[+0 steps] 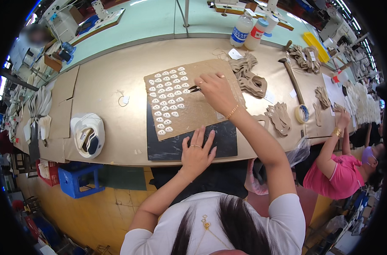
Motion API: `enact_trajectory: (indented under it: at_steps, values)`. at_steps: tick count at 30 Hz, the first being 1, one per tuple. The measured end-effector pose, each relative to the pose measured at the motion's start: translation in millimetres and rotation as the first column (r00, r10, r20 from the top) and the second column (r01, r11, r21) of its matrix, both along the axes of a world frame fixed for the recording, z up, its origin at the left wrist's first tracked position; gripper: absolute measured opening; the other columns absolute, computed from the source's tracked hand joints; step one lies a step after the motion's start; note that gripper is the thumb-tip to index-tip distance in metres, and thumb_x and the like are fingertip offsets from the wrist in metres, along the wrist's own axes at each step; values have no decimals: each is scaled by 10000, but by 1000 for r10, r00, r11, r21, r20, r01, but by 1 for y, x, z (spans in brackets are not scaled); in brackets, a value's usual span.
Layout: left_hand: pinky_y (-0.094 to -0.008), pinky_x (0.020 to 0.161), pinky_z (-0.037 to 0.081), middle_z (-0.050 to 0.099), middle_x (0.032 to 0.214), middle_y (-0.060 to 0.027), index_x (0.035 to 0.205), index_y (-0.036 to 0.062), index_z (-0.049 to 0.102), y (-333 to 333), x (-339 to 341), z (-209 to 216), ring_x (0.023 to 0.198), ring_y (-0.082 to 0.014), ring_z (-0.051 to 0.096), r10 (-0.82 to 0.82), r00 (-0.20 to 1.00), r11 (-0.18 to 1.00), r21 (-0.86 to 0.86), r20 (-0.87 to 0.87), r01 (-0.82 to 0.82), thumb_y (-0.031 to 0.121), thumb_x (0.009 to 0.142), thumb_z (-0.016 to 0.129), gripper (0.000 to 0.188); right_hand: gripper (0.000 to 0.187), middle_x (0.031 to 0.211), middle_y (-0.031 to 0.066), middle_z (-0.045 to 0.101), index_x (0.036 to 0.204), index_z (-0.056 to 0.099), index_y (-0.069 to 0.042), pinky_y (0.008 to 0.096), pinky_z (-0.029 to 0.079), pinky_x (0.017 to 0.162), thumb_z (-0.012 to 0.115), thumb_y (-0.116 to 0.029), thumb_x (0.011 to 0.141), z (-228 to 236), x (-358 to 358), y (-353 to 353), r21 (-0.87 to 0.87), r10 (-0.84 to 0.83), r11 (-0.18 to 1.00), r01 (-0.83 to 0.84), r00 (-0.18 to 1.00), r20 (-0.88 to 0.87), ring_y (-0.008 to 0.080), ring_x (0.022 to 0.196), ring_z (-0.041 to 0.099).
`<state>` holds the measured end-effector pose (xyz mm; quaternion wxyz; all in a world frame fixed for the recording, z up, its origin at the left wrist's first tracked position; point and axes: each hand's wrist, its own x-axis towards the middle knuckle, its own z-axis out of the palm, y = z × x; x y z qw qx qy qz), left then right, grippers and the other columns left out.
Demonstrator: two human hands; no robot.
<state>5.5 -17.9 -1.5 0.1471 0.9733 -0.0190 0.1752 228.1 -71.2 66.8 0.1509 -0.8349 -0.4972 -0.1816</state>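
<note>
We're gripping a pair of dark, pointed metal tweezers [194,89] in the right hand [216,89], fingers closing narrowly around them. Tip is sitting at a white piece in the right-hand column; we can't tell whether it's pinching that piece.

Left hand [196,155]: we're spreading the fingers fairly wide, palm down over the flat black rectangular board [168,151], fingertips reaching the lower edge of the brown cardboard sheet [207,108]. Can't tell if they're pressing.

The sheet is lying tilted, partly covering the board. Small white rounded-triangular pieces [177,87] are sitting on its left half in uneven columns, dark marks showing on them.

Around us on the gold-brown tabletop [117,72]: bundled tan flat cut-outs [253,85] are lying just right of the sheet, a wooden-handled hammer [292,80] is lying further right, its handle pointing to a cream-rimmed tape roll [301,114]. Two labelled clear plastic bottles [242,29] are standing behind. A person in a pink shirt [335,178] is working at the right end.
</note>
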Motion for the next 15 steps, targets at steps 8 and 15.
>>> enact_trajectory:
  at_steps: [8, 15]
  values:
    - [-574, 1075, 307, 520, 1476, -118, 1398, 198, 589, -6, 1, -8, 1408, -351, 407, 59, 998, 998, 13, 38, -60, 405, 893, 675, 553, 117, 835, -19, 630, 925, 714, -166, 371, 421, 973, 626, -130, 857, -7, 28, 44, -249, 267, 942, -224, 951, 155, 155, 941, 610]
    - [-631, 1130, 263, 510, 1481, -125, 1396, 196, 595, -5, 0, -9, 1404, -374, 407, 44, 998, 999, 12, 41, -44, 447, 916, 653, 545, 130, 842, -19, 699, 922, 750, -199, 380, 409, 1045, 626, -174, 894, 4, 31, 59, -425, 399, 858, -288, 895, 199, 153, 992, 643]
